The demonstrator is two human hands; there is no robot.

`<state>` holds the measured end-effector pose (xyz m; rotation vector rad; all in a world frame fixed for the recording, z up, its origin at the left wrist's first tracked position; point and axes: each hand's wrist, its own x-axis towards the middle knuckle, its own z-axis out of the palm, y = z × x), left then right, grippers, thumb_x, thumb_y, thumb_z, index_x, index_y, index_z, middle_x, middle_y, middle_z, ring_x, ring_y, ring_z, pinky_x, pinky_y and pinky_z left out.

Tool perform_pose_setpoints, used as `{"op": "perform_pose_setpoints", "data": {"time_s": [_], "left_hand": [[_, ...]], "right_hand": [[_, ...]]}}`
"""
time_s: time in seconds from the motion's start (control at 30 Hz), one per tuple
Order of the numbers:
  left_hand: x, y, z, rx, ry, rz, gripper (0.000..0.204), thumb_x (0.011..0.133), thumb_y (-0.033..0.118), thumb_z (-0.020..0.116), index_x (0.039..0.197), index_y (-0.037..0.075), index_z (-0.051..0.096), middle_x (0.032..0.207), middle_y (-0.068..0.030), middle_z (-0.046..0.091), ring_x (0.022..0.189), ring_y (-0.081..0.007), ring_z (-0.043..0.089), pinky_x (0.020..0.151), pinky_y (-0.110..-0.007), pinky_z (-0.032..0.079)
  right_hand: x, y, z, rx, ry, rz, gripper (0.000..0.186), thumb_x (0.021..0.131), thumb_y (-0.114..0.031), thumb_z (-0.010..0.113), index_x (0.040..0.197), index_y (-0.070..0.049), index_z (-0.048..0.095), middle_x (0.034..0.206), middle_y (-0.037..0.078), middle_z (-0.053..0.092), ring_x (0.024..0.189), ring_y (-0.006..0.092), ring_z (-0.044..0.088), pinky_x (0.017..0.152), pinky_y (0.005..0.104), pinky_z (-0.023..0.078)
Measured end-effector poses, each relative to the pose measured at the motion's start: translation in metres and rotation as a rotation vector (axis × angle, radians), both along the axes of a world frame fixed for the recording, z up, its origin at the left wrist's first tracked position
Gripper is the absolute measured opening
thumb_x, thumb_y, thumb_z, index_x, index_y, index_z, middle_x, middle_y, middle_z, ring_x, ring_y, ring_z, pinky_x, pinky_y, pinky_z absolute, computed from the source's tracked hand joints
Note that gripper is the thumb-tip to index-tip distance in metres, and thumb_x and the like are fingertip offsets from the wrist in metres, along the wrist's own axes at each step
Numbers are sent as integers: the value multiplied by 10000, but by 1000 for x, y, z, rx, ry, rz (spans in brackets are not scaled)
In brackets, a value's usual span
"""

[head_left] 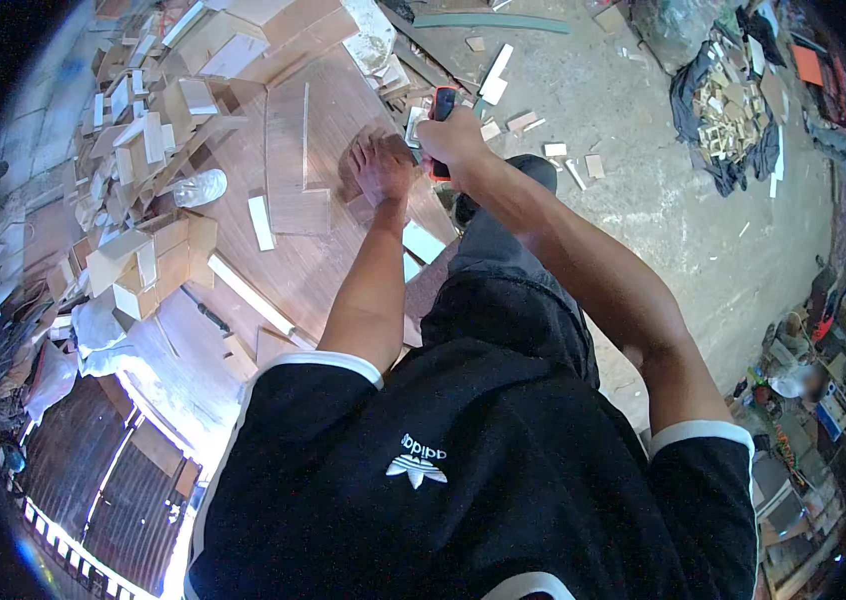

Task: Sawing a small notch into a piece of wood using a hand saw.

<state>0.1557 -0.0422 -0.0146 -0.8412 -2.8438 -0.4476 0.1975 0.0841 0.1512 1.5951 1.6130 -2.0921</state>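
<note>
My left hand (381,168) lies flat with its fingers stretched out, pressing on a brown wood-grain board (343,105). My right hand (455,138) is wrapped round the black and orange handle of a tool (444,100), just beyond the board's right edge. The working end of the tool does not show, so its kind is unclear. White-faced offcuts (423,241) lie by my left wrist. A narrow white strip (261,222) rests on the board further left, near a rectangular wood piece (300,212).
A clear plastic bottle (201,188) lies on the left beside a heap of wood offcuts (138,140). An open box-like wood piece (158,262) stands nearer. Scraps such as a small block (594,165) dot the concrete floor (693,260). A dark sack of wood bits (728,115) sits far right.
</note>
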Motion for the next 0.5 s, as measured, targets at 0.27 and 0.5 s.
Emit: {"op": "perform_pose_setpoints", "data": {"time_s": [0.27, 0.5], "left_hand": [[2, 2, -1, -10, -161, 27, 377, 820, 314, 513, 1110, 79, 565, 1191, -157, 523, 1184, -313, 449, 1027, -456, 293], [-4, -4, -6, 37, -103, -2, 351, 776, 203, 516, 1110, 101, 551, 1198, -131, 511, 1176, -310, 439, 1030, -449, 291]], "right_hand": [[2, 27, 57, -297, 158, -281, 142, 807, -19, 586, 811, -48, 447, 641, 39, 429, 480, 143, 423, 400, 307, 360], [43, 81, 61, -183, 289, -210, 140, 849, -34, 563, 785, -80, 446, 594, -12, 421, 452, 79, 371, 400, 260, 306]]}}
